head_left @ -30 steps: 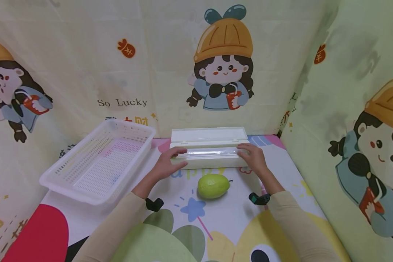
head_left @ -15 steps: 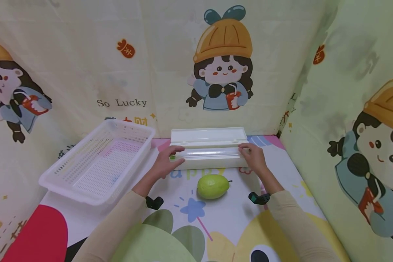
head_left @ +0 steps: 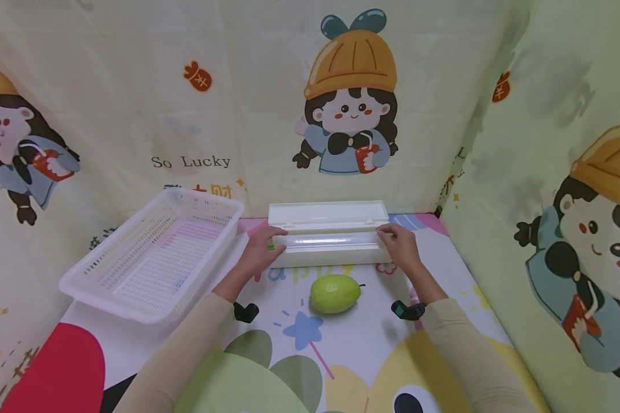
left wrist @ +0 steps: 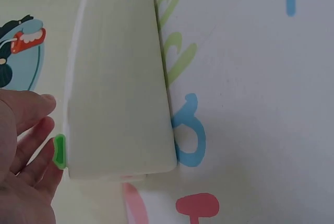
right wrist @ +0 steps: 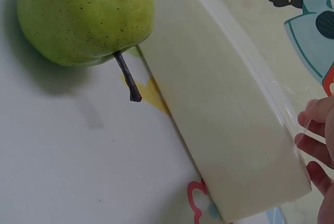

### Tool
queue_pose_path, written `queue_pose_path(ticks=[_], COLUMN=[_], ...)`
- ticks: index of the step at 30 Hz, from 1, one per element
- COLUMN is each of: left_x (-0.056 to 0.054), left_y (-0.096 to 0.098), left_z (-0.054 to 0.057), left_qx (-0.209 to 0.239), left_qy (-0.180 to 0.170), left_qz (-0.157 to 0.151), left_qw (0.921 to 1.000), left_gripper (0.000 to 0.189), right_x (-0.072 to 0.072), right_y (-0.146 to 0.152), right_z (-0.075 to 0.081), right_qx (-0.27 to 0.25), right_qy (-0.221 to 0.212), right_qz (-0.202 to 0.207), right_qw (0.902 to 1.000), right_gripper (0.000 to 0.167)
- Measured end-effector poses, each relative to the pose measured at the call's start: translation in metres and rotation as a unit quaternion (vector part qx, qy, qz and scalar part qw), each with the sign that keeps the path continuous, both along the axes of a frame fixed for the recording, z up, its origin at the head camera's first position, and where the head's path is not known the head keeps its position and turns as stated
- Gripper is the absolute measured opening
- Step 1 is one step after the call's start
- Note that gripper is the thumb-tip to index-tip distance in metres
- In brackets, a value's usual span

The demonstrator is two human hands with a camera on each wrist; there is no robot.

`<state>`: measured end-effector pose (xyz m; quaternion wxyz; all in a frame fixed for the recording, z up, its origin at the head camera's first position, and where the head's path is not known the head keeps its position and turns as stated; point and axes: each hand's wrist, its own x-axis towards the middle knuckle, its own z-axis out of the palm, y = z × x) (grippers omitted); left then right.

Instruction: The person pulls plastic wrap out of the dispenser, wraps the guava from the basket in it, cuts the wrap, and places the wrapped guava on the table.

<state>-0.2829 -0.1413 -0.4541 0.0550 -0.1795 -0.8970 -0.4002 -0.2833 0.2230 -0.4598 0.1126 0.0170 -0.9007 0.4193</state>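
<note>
A long white cling film box point(head_left: 336, 256) lies on the table with its lid point(head_left: 328, 213) raised at the back. A roll of clear cling film point(head_left: 336, 240) shows inside. My left hand point(head_left: 257, 252) is at the box's left end, thumb and index finger apart; its fingertips are right beside a small green slider point(left wrist: 60, 151). At the right end, my right hand point(head_left: 403, 246) pinches the film's edge, and clear film point(right wrist: 288, 104) stretches toward those fingers in the right wrist view. A green pear point(head_left: 334, 293) with a dark stem lies in front of the box.
A white perforated plastic basket point(head_left: 113, 307) stands to the left of the box. Cartoon-printed cloth walls point(head_left: 268, 86) enclose the back and sides close behind the box. A patterned cloth point(head_left: 361, 344) covers the table.
My left hand has shifted left toward the box's end, with its thumb and index finger closer together. My right fingertips have drawn together at the film. The box and pear stay put.
</note>
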Motion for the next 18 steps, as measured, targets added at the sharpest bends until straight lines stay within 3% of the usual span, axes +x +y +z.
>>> queue_pose_path(ticks=[11, 18], left_x=[-0.0063, -0.0087], left_y=[-0.0024, -0.0014], left_z=[-0.0047, -0.0057], left_qx=[-0.018, 0.007], left_qy=[0.032, 0.042], left_qz=[-0.009, 0.007], left_qw=[0.9993, 0.9991], left_gripper=[0.018, 0.008], right_x=[-0.0002, -0.0005], right_y=[-0.0004, -0.0001], right_z=[0.0009, 0.0007], right_qx=[-0.013, -0.007], right_qy=[-0.017, -0.02], right_qz=[-0.008, -0.01], right_qw=[0.9997, 0.9997], right_gripper=[0.025, 0.027])
